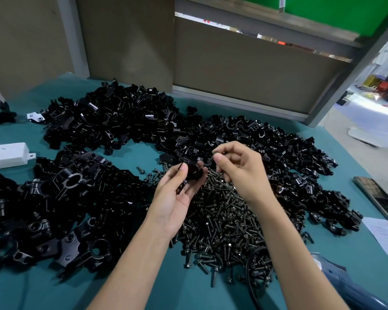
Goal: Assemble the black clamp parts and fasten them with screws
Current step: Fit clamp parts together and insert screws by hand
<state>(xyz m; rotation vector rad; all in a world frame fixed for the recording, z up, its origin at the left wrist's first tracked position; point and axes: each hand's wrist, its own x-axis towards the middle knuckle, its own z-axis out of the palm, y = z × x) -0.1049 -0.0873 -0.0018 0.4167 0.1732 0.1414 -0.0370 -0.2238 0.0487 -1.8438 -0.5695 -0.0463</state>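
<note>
Your left hand (177,198) grips a black clamp part (193,173) over the screw pile (224,220) on the worktop (143,157). Your right hand (240,168) pinches a small dark piece (210,161), screw or clamp half unclear, just right of it.

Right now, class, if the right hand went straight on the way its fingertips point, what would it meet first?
Probably the black clamp part gripped by the left hand: the right hand, pinching a small dark piece, points leftward at it. Depth is unclear.
</note>
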